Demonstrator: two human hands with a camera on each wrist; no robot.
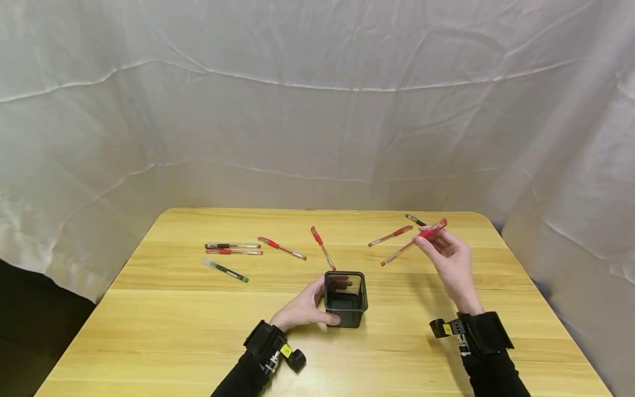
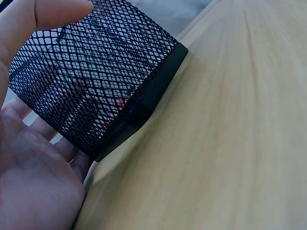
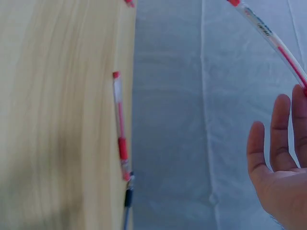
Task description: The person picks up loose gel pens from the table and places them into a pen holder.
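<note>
My left hand (image 1: 303, 309) grips a black mesh pen holder (image 1: 350, 318) from its left side, thumb at the front and fingers behind. The holder stands upright on the table with its open top facing up; no pen shows inside. In the left wrist view, the mesh wall (image 2: 110, 72) lies between thumb and fingers. Over to the right, my right hand (image 1: 453, 267) pinches a red gel pen (image 1: 398, 255) near its capped end, the pen slanting down to the left above the table. The right wrist view shows its clear barrel (image 3: 266, 33).
Beyond the right hand lie another red pen (image 1: 390, 236) and a black pen (image 1: 415, 220), partly hidden. Behind the holder are two red pens, one slanted (image 1: 281, 248) and one steeper (image 1: 323, 248). At left, a black pen (image 1: 233, 246), red pen (image 1: 234, 252) and green-tipped pen (image 1: 225, 269) lie together.
</note>
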